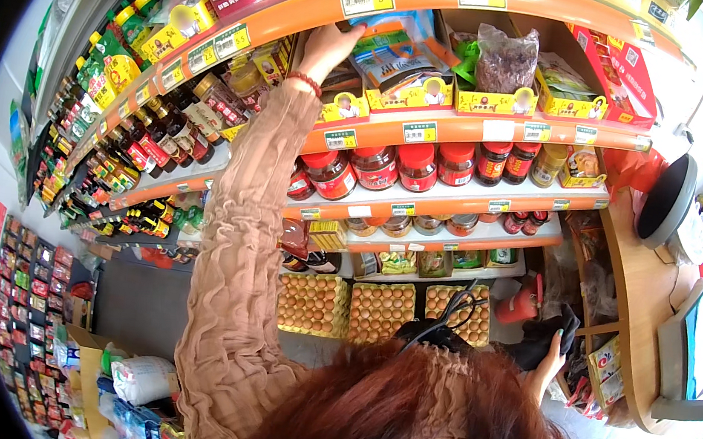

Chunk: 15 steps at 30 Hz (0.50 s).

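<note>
My left hand reaches up to the upper shelf, its arm in a crinkled brown sleeve with a red bead bracelet at the wrist. Its thumb stretches out beside blue-and-orange food packets, which stand in a yellow display box. The orange shelf edge partly hides the other fingers; no held item shows. Low on the right, my right hand closes around a black, soft, cloth-like item. What that item is exactly, I cannot make out.
Red-lidded jars line the shelf below. Trays of brown eggs lie lower down, with black cables in front. Sauce bottles fill the left shelves. A wooden counter stands at the right.
</note>
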Each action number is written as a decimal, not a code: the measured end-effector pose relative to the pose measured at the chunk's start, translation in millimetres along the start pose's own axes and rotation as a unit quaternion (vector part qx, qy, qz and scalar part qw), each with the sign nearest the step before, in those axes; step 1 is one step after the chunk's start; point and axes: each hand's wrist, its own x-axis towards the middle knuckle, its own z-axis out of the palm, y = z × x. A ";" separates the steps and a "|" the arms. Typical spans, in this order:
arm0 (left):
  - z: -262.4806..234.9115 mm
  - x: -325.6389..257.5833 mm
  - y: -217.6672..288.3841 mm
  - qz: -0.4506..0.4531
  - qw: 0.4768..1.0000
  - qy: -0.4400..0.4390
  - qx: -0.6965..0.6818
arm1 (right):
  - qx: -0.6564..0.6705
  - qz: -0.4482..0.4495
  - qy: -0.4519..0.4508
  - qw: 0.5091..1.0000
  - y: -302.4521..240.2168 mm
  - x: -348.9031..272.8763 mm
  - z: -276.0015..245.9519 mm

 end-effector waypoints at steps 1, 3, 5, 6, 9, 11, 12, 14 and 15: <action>-2.8 -9.4 19.4 -0.025 0.999 -0.013 0.026 | -0.001 0.006 0.006 1.000 -1.4 0.6 -0.5; -10.3 -30.9 36.2 -0.022 0.996 -0.009 0.084 | 0.003 0.011 0.003 1.000 -3.4 1.7 -0.3; -12.7 -41.7 30.4 0.038 0.989 0.023 0.144 | 0.004 0.015 -0.009 1.000 -6.7 1.3 2.8; -16.7 -44.5 28.1 0.123 0.974 0.038 0.189 | 0.004 0.015 -0.017 1.000 -9.0 0.2 6.7; -9.2 -47.6 34.3 0.259 0.937 0.107 0.208 | 0.007 0.021 -0.036 0.999 -13.6 -2.5 21.6; 2.1 -37.0 39.6 0.135 0.971 0.009 0.196 | 0.004 0.025 -0.044 0.999 -13.2 -3.1 23.1; 8.9 -26.0 43.3 0.089 0.973 -0.027 0.210 | 0.002 0.024 -0.044 0.999 -11.2 -1.0 21.0; 8.5 -14.9 42.2 0.051 0.975 -0.047 0.210 | 0.000 0.020 -0.049 0.999 -10.0 3.4 20.9; 11.0 -11.1 44.6 0.037 0.975 -0.060 0.209 | 0.005 0.014 -0.044 0.999 -8.7 1.4 20.2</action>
